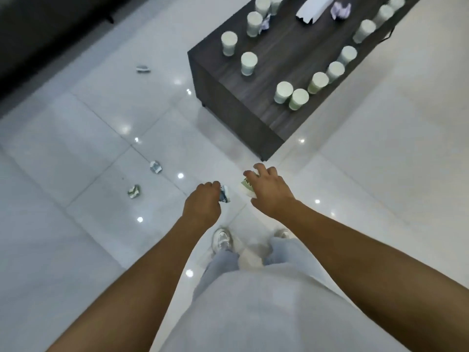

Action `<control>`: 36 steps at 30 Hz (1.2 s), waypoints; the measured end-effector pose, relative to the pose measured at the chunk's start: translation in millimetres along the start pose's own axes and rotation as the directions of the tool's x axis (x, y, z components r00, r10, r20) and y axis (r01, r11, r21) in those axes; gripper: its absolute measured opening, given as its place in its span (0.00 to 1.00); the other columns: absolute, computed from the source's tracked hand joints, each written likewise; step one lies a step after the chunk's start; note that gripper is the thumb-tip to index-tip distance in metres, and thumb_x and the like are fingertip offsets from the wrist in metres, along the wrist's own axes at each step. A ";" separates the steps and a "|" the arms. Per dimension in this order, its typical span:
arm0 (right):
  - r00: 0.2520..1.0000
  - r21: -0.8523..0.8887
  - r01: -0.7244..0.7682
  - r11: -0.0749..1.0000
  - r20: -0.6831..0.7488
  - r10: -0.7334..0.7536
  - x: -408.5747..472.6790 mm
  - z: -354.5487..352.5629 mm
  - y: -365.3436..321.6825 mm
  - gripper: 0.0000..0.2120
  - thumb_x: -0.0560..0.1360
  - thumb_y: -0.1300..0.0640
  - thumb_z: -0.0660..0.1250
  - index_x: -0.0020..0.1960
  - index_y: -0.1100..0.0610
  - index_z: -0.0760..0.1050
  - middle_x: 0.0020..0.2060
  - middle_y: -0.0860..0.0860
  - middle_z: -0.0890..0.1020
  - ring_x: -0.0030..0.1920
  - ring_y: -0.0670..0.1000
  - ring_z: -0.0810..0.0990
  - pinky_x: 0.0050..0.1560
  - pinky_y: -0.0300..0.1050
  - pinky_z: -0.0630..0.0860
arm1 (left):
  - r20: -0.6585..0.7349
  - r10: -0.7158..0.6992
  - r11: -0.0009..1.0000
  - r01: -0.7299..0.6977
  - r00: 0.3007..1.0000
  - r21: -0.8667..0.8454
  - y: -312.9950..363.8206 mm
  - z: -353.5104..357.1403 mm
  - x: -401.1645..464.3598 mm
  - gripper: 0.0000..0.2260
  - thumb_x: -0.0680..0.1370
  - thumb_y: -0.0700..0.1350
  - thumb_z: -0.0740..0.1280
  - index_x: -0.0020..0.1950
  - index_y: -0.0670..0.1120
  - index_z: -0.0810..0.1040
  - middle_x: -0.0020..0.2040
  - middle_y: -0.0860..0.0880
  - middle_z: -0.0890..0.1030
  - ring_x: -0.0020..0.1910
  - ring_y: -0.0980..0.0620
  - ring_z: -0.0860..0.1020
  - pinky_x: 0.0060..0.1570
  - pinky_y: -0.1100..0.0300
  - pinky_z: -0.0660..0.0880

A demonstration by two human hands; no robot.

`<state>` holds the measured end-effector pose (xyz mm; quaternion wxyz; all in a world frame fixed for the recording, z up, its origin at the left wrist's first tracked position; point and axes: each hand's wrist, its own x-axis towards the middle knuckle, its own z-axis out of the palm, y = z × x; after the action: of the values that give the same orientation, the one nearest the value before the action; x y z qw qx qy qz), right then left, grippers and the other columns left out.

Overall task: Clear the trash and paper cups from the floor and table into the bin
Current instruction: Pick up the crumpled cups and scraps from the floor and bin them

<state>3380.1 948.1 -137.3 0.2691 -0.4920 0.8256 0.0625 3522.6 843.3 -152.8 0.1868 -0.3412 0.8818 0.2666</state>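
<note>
My left hand (203, 203) grips a crumpled blue-and-white paper cup (224, 194) above the white floor. My right hand (267, 190) holds a crushed green-and-white paper cup (245, 187), fingers curled over it. Three crumpled pieces of trash lie on the floor to the left: one (133, 191) nearest, one (155, 167) just beyond it, one (143, 69) far back. On the dark wooden table (284, 57) stand several upside-down paper cups (248, 63), a crumpled purple paper (340, 10) and a white paper bag (314, 7). No bin is in view.
The low table's near corner (265, 156) is just beyond my right hand. A dark sofa (38, 34) fills the upper left. My feet in white shoes (223, 240) stand on glossy white tiles (76, 250), with open floor left and right.
</note>
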 end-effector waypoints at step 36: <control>0.611 0.555 -0.626 0.547 -0.086 0.787 -200.7 -83.4 793.9 0.33 0.71 0.54 0.70 0.72 0.51 0.62 0.69 0.54 0.63 0.63 0.60 0.66 0.56 0.52 0.73 | 0.329 0.648 0.643 -0.725 0.687 0.248 833.3 95.3 299.4 0.13 0.76 0.36 0.59 0.60 0.44 0.72 0.55 0.47 0.77 0.53 0.47 0.75 0.44 0.57 0.72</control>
<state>2750.9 1477.0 -93.4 0.1903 -0.0324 0.9740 -0.1181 2743.4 1270.7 -95.4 0.2216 0.0910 0.9529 0.1862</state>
